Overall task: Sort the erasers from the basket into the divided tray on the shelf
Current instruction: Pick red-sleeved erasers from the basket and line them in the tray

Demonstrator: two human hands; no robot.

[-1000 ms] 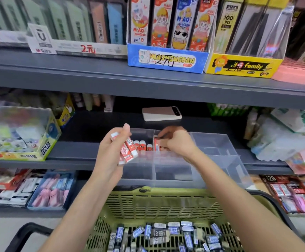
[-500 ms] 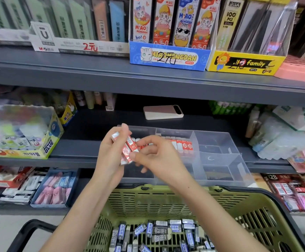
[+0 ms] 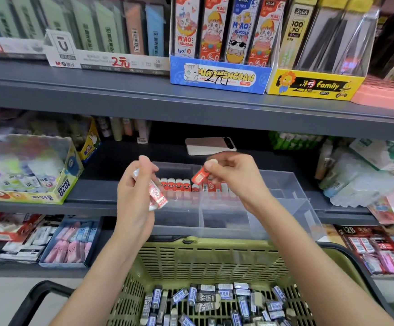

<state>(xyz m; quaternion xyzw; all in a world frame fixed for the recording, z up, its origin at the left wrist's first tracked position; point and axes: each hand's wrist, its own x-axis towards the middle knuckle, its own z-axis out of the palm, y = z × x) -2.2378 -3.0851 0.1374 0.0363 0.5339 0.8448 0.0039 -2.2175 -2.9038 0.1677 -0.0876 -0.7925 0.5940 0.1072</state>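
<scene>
The erasers I am sorting are small white blocks in red printed sleeves. A row of them [image 3: 179,184] stands upright, side by side, in the back left part of the clear divided tray [image 3: 285,184], which sits on the grey middle shelf [image 3: 92,191]. The tray's front compartments look bare.

My left hand [image 3: 135,196] is curled round a small stack of red-sleeved erasers [image 3: 156,195]. The thumb lies across the top and the fingers close behind, so the stack slants down and to the right just in front of the tray's left end. The wrist is bent back, with the forearm rising from the lower left.

My right hand [image 3: 236,177] pinches a single red eraser [image 3: 199,177] between thumb and forefinger, and the other fingers are folded in. The eraser is tilted and hangs above the standing row, close to it; I cannot tell whether it touches. The right forearm reaches up from the lower right, passing over the tray's front wall.

Below my arms the green basket [image 3: 214,245] holds a loose heap of blue and black 2B erasers [image 3: 205,300]. A phone [image 3: 209,145] lies flat on the shelf behind the tray.
</scene>
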